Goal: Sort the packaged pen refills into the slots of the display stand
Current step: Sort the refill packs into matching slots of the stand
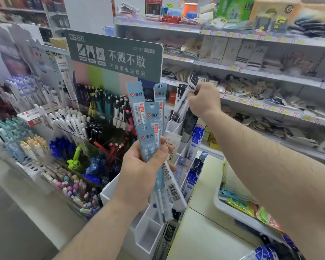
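Left hand (139, 177) grips fan of light-blue refill packs (148, 126) mid-length, just in front of white display stand (148, 239). Right hand (203, 102) pinches top of dark refill pack (184, 98) over stand's upper slots. Packs look light, thin, bendy, slick film; hold near header card, feed bottom end first.

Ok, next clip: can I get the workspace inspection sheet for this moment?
Surface: white display stand with slots, some empty, some holding packets.
Job's things: fan of light-blue refill packets in left hand; dark refill packet pinched by right hand above the upper slots.
Clutter: pen racks left of the stand; white basket of goods at right.
Grippers: both hands gripping packets.
Cables: nothing seen.
Surroundings: shop shelves with packaged goods; green sign behind the pens.
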Tool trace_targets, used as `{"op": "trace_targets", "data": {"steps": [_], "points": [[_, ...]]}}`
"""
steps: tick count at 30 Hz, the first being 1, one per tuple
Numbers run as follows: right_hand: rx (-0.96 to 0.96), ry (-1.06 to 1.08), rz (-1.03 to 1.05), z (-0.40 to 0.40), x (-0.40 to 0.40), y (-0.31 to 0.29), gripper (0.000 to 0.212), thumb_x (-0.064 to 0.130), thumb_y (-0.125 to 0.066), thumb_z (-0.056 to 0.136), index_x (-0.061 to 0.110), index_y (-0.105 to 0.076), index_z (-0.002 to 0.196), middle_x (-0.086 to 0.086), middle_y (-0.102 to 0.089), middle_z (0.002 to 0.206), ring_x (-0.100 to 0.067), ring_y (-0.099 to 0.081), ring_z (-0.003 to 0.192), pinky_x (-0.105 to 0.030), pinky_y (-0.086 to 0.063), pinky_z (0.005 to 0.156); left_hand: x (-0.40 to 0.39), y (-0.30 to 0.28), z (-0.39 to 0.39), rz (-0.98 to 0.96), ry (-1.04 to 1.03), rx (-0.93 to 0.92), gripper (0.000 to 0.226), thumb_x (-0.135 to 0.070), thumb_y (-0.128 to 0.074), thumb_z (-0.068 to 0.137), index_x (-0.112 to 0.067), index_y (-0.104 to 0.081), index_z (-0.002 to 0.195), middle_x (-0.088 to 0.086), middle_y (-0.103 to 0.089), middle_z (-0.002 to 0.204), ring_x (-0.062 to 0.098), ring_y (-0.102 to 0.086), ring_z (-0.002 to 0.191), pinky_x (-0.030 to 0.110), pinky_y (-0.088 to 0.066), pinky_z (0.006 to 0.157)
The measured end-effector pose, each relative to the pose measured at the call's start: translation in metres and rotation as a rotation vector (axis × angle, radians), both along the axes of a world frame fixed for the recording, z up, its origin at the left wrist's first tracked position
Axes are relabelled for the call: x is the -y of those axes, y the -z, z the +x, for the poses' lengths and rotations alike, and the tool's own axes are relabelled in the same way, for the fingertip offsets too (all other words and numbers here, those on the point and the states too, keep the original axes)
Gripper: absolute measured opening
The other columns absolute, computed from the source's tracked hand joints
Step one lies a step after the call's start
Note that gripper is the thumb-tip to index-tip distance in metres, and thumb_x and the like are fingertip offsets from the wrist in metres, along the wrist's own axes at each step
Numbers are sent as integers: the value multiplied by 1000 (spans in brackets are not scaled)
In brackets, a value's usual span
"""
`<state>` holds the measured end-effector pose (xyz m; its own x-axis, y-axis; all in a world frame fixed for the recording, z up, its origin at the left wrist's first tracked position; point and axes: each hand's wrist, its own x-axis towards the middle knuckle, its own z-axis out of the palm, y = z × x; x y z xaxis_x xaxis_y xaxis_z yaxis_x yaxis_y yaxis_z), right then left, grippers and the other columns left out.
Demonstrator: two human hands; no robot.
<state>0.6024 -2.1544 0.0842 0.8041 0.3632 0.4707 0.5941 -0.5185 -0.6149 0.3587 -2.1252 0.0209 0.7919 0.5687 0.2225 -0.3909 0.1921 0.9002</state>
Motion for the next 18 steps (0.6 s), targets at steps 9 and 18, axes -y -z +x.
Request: {"op": "trace_targets", "data": {"steps": [9,18], "points": [[93,37,-49,4,2,2,31,12,-53,95,18,-44,66,2,-49,66,-11,-45,61,-27,-38,56,0,2,-4,-17,54,-15,14,-24,-69,78,-34,-76,84,0,-74,85,15,-69,65,26,-58,63],[-88,21,-347,-1,-9,37,20,22,-60,96,11,-57,80,-9,-64,87,-27,-59,83,-30,-43,68,1,9,0,-16,74,-79,11,-31,-72,78,-39,-74,84,-2,-75,86,17,-70,64,28,-58,64]]}}
